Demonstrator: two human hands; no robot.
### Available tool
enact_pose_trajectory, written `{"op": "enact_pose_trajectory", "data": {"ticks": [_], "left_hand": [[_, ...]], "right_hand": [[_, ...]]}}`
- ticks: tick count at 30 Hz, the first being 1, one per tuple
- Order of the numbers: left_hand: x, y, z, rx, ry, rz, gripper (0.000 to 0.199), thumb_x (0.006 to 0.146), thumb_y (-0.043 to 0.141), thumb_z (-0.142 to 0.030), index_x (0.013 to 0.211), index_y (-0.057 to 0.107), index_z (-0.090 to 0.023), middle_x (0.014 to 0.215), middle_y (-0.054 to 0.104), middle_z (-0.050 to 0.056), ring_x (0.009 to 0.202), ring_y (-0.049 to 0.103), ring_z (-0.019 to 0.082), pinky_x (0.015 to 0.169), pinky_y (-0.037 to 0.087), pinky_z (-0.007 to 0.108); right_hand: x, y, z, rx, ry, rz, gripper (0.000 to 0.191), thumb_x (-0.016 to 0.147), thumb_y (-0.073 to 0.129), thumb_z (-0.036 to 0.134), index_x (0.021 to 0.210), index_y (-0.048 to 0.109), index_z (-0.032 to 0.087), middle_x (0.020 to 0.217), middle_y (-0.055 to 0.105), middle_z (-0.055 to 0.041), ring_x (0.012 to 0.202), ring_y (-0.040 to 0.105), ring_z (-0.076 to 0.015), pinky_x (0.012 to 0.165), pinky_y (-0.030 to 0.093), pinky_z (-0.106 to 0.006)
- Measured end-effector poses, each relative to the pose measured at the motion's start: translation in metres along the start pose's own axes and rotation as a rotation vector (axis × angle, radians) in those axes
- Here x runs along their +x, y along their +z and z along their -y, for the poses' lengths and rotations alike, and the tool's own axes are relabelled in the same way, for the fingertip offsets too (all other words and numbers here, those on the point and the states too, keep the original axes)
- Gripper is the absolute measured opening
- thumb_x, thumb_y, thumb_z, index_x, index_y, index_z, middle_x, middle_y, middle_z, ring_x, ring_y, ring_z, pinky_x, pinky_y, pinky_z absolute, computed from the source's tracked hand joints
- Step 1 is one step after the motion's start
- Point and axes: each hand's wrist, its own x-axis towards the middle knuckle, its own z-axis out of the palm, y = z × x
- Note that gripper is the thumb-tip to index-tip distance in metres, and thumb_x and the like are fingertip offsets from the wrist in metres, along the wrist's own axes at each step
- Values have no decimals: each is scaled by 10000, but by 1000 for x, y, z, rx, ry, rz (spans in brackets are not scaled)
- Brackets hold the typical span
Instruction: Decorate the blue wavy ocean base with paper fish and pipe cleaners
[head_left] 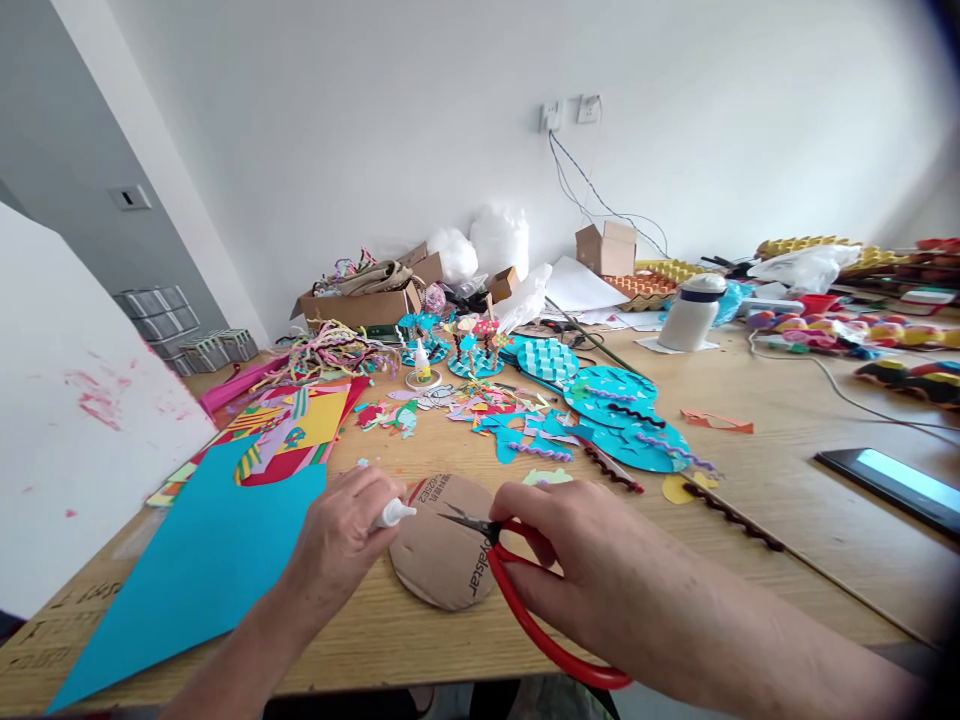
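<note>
My left hand [346,530] is closed around a small white glue bottle [394,513], its nozzle pointing right. In my right hand [577,545] are red-handled scissors [525,600], their blades slightly apart and pointing left near the nozzle. Whether the blade tips touch the nozzle is hard to tell; a small gap seems to show. Below both hands a round piece of brown cardboard [442,565] with printed letters lies on the wooden table [360,640]. A large blue paper sheet [217,550] lies to the left of my left hand.
Paper scraps [517,405] and blue discs [611,395] lie beyond the hands. Another glue bottle [422,362] stands behind the scraps. A long stick [817,575] and a tablet [892,490] lie on the right. A white jar [691,315] stands farther back.
</note>
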Motion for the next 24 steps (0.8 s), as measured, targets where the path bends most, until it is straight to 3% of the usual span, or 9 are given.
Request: {"op": "enact_pose_trajectory", "data": {"ticks": [6, 11, 24], "left_hand": [[-3, -1, -4, -102, -37, -23, 126, 856, 445, -251, 778, 533, -208, 712, 596, -6, 673, 545, 143, 613, 427, 249], [-5, 1, -2, -102, -14, -34, 95, 863, 448, -238, 815, 526, -211, 730, 595, -4, 687, 547, 145, 619, 425, 254], [-4, 2, -3, -66, 2, -46, 139, 869, 429, -262, 802, 540, -213, 742, 614, 5, 703, 568, 154, 638, 444, 268]], "right_hand": [[4, 5, 6, 66, -81, -19, 57, 744, 496, 192, 758, 543, 219, 630, 568, 24, 512, 474, -90, 453, 239, -205], [1, 8, 5, 99, -83, -32, 51, 762, 490, 251, 737, 526, 225, 629, 557, 26, 520, 463, -94, 458, 237, -211], [4, 7, 6, 84, -91, -18, 32, 743, 491, 210, 736, 521, 218, 640, 551, 28, 512, 445, -85, 453, 208, -219]]}}
